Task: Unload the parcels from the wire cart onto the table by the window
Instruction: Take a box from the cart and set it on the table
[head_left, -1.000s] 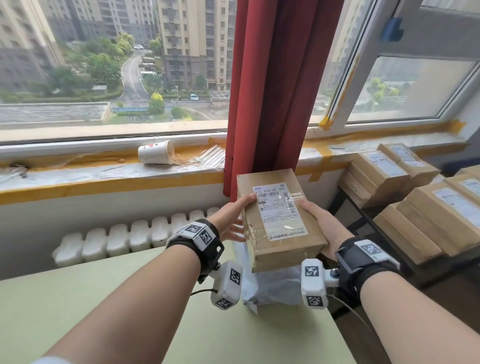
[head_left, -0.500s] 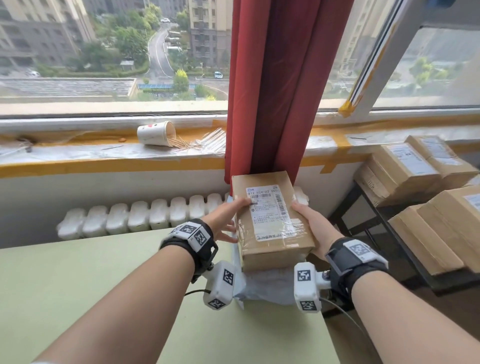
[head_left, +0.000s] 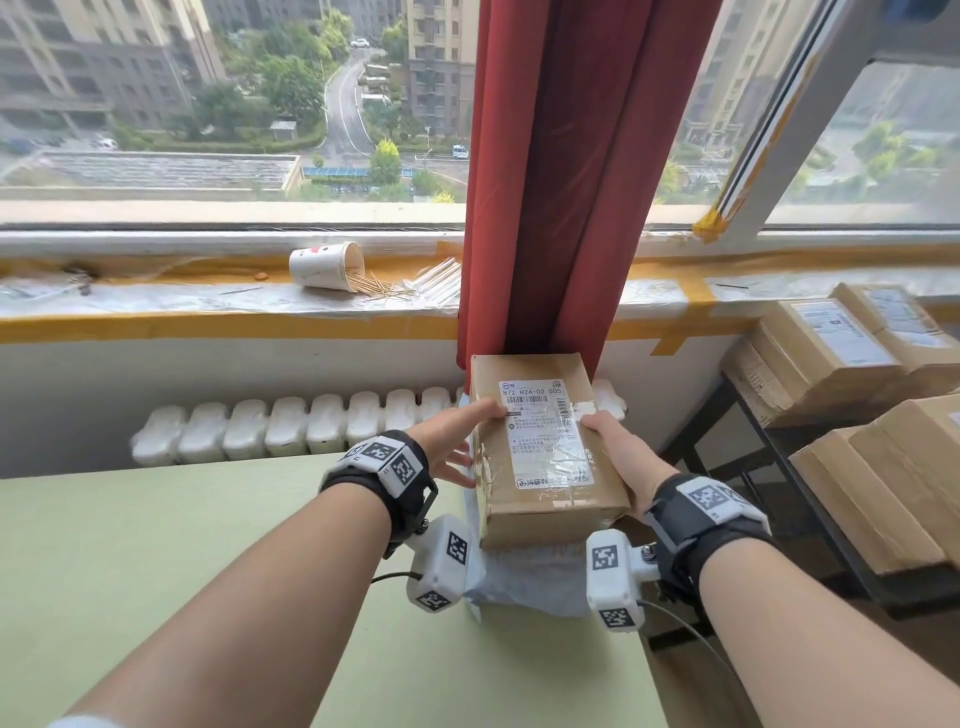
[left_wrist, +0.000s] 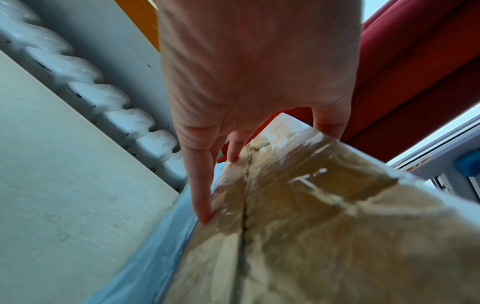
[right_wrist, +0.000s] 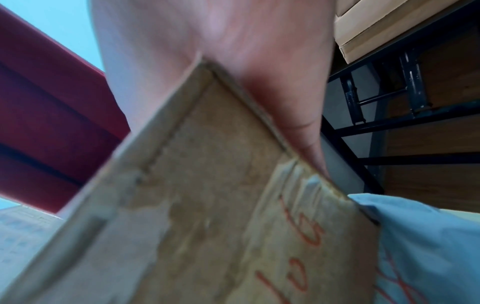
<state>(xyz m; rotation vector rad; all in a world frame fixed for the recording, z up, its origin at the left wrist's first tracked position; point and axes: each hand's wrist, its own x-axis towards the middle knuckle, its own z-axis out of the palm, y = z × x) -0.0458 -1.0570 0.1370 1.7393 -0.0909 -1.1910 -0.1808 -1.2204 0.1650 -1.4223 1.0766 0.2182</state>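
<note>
A brown cardboard parcel (head_left: 540, 447) with a white shipping label lies on a pale blue plastic mailer (head_left: 524, 577) at the far right corner of the green table (head_left: 208, 571). My left hand (head_left: 457, 441) touches its left side with straight fingers (left_wrist: 202, 185), one digit resting on the top edge. My right hand (head_left: 618, 447) grips the right side, thumb on top; in the right wrist view the parcel's edge (right_wrist: 207, 205) sits wedged in the hand's web (right_wrist: 207, 30). The taped side of the parcel (left_wrist: 311, 226) and the mailer (left_wrist: 155, 257) show below my left hand.
To the right, more brown parcels (head_left: 831, 358) are stacked on a black-framed cart (head_left: 753, 415). A red curtain (head_left: 561, 182) hangs just behind the parcel, above a white radiator (head_left: 285, 426). A tipped paper cup (head_left: 322, 265) with sticks lies on the windowsill.
The parcel has come down and forward from mid-air onto the blue mailer at the table's corner. Both hands went with it, and my left fingers have spread.
</note>
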